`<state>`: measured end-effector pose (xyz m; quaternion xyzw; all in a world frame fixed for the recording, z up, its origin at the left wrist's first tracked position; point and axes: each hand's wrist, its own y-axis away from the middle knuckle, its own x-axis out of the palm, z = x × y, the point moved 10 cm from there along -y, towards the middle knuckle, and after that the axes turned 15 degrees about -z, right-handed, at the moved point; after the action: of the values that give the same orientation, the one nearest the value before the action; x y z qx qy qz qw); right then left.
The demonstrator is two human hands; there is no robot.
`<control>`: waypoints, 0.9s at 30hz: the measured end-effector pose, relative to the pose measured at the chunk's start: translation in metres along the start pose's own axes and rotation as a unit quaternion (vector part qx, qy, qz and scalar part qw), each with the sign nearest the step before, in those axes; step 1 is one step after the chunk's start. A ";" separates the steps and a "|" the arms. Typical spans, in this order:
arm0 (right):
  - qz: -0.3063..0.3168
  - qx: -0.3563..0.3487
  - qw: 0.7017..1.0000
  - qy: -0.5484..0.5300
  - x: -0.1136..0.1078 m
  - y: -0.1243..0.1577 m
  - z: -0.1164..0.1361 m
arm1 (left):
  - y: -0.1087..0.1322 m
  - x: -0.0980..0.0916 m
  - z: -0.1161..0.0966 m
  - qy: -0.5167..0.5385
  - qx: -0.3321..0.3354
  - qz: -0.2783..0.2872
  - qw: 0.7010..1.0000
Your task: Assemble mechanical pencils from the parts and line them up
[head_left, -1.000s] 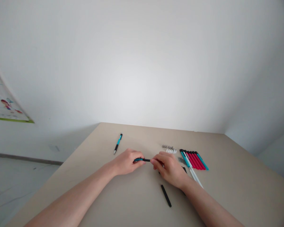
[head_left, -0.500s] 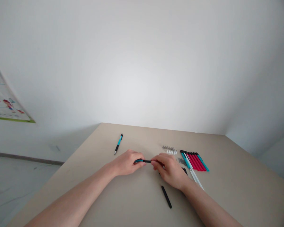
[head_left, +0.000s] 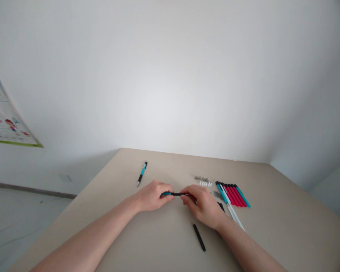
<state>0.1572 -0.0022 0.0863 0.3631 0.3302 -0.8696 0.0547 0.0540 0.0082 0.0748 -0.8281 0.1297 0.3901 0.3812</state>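
Left hand (head_left: 154, 195): fingers (head_left: 167, 187) clasp the teal part of a pen (head_left: 177, 194); right hand (head_left: 204, 203): fingers grip its black end.

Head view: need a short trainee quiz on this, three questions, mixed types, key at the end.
1. What colour is the barrel in the left hand? A) red B) turquoise C) white

2. True or false: the loose black tube lies on the table, apart from the right hand.

3. Fill in: in the row of pen barrels, the most common colour is ____.

Key: 1. B; 2. true; 3. red.
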 end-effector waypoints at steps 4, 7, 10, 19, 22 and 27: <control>0.006 0.006 1.000 -0.002 0.002 0.000 -0.001 | 0.000 -0.001 0.000 0.001 -0.005 0.001 1.000; 0.004 0.001 1.000 -0.006 0.001 -0.001 0.001 | 0.000 0.000 0.000 0.003 -0.005 0.005 1.000; 0.015 -0.002 1.000 -0.003 0.002 -0.001 0.002 | 0.000 0.000 0.000 0.004 -0.004 0.005 1.000; 0.012 -0.003 1.000 0.000 0.002 0.000 0.002 | -0.001 -0.002 -0.001 0.046 -0.019 -0.001 0.999; -0.001 0.008 1.000 -0.011 -0.001 0.000 0.001 | -0.002 -0.004 -0.003 0.034 -0.009 -0.006 0.999; -0.002 -0.006 1.000 -0.010 0.002 0.000 0.002 | -0.002 -0.005 -0.008 0.043 0.005 -0.005 0.999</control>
<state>0.1543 -0.0033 0.0866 0.3537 0.3349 -0.8714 0.0586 0.0558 0.0032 0.0827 -0.8430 0.1435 0.3515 0.3812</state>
